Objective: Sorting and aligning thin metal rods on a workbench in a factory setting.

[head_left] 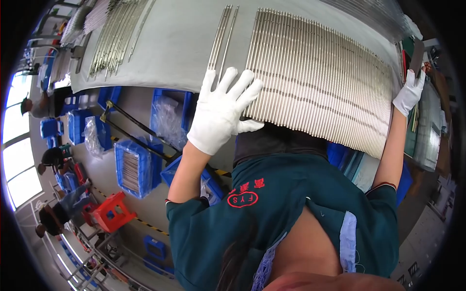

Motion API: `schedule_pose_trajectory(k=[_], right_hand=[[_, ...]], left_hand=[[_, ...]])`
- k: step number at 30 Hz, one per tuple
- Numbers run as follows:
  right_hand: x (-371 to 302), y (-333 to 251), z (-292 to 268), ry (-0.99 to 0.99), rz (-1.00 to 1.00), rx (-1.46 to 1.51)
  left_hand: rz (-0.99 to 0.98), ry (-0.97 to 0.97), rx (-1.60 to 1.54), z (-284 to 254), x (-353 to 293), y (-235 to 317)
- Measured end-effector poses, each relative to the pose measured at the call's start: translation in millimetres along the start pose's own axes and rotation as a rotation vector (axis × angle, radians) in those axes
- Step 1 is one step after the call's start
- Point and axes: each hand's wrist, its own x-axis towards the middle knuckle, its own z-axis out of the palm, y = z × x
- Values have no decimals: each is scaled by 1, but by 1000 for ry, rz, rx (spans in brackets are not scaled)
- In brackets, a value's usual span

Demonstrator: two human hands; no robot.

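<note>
A wide row of thin silver metal rods [320, 77] lies side by side on the pale table covering in front of me. My left hand [223, 109], in a white glove, is spread open at the row's left edge. Its fingertips reach just below a few separate rods [221, 39] and toward the row's near left corner. At the far right, beyond the row, my right hand [410, 94], also gloved in white, has its fingers closed around the lower end of a dark flat strip [416, 57]. Part of that grip is hard to make out.
Another bundle of rods [116, 39] lies at the table's upper left. Blue bins [133, 167] with plastic bags and rods stand on the floor to the left, near a red stool [112, 213]. Clear plastic-wrapped stock [429, 126] is at the right. Other people are in the left background.
</note>
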Motion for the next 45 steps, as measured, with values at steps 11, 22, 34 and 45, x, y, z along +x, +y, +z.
schedule_pose_trajectory(k=[11,22,34,45], right_hand=[[3,1,-3,9,32,45],[5,7,-5,-18,-81,-92],[1,-3,2,46,39,44],[8,21,2,24,-16,139]], left_hand=[[-174,-51,209,-13,-19,-17],[-23,-2,83,-4,-1,4],[34,-18,29,-1,14,14],[-87,-76,120,-10,-2,2]])
